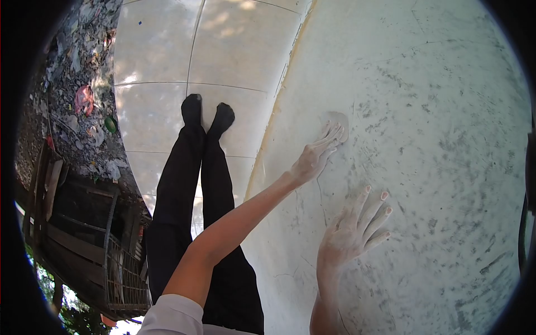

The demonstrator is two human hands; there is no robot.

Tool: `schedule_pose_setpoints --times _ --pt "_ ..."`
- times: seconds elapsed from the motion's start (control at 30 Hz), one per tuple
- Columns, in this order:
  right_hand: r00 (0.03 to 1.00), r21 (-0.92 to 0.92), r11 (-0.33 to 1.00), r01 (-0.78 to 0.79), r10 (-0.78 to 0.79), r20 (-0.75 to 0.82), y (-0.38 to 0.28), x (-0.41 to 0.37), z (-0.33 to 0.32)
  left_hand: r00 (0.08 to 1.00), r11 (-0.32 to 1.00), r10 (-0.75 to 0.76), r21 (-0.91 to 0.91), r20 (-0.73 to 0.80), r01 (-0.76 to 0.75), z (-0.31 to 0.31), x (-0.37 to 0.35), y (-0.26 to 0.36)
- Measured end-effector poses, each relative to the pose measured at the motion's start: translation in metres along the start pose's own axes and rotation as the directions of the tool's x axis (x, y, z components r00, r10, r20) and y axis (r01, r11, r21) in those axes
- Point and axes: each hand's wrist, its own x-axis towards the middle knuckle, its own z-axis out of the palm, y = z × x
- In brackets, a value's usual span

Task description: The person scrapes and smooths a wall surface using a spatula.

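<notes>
My left hand (317, 155), coated in pale dust, presses a thin greyish pad (344, 124) flat against the pale wall (446, 128). Its fingers lie close together over the pad, hiding part of it. Lower down, my right hand (352, 231) rests against the same wall with its fingers spread and nothing held. White dust covers that hand and its wrist too. Dark scuffs and thin cracks mark the wall surface around both hands.
My legs in black trousers and dark socks (191, 111) extend over a tiled floor (151, 117) beside the wall. Past the floor's edge lies littered ground (67, 106) with a red bag (84, 100). A metal railing (120, 268) stands at the lower left.
</notes>
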Motion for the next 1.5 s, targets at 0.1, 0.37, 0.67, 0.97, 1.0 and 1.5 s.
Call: schedule_pose_setpoints --times 0.1,0.37,0.67,0.97,1.0,1.5 --pt "1.0 -0.005 1.0 -0.004 0.004 -0.004 0.002 0.0 0.001 0.996 0.996 -0.07 -0.05 -0.048 0.068 0.023 -0.057 0.014" --pt "1.0 -0.018 1.0 -0.001 0.001 -0.01 0.001 0.0 0.003 0.995 1.0 -0.015 -0.005 -0.095 0.014 0.004 0.037 0.008" --pt "1.0 0.066 0.998 -0.002 0.0 0.018 0.006 -0.002 0.002 0.979 0.981 -0.196 -0.015 -0.048 0.195 0.014 -0.039 0.016" --pt "1.0 -0.015 1.0 0.005 -0.005 -0.018 0.006 -0.003 0.005 0.985 0.982 -0.165 0.081 -0.05 0.168 0.017 -0.027 0.026" --pt "1.0 -0.011 1.0 0.0 0.0 -0.017 0.007 -0.003 0.006 0.985 0.982 -0.164 0.085 -0.046 0.168 0.019 -0.034 0.023" --pt "0.999 -0.018 0.999 0.037 -0.038 -0.036 0.007 -0.003 0.007 0.917 0.924 -0.384 -0.043 -0.112 0.381 0.019 -0.018 0.038"
